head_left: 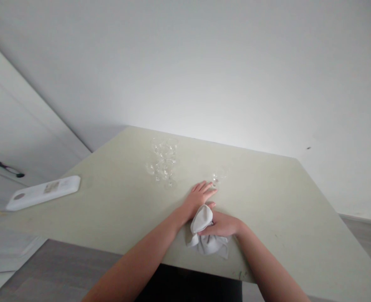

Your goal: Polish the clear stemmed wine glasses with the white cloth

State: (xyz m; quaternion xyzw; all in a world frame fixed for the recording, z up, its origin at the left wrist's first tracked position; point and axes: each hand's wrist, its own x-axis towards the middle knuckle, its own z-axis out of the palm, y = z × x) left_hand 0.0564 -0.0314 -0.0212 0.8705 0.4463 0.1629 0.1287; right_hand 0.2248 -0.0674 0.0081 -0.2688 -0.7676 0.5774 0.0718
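A white cloth (pixel 209 245) is bunched in my right hand (pixel 225 224), low over the front middle of the table. My left hand (pixel 199 197) reaches past it with fingers stretched out and apart, palm down. Close to its fingertips stands a clear stemmed glass (pixel 216 178); whether the fingers touch it I cannot tell. Part of my left wrist is covered by the cloth. Farther off to the left, several clear stemmed glasses (pixel 165 161) are grouped close together, their outlines overlapping.
The pale table (pixel 283 201) meets a white wall (pixel 204 75) at the back. A white power strip or box-like device (pixel 45 193) lies at the left edge. Beyond it is a white cabinet with a dark handle (pixel 7 169). Grey floor (pixel 59 268) shows below.
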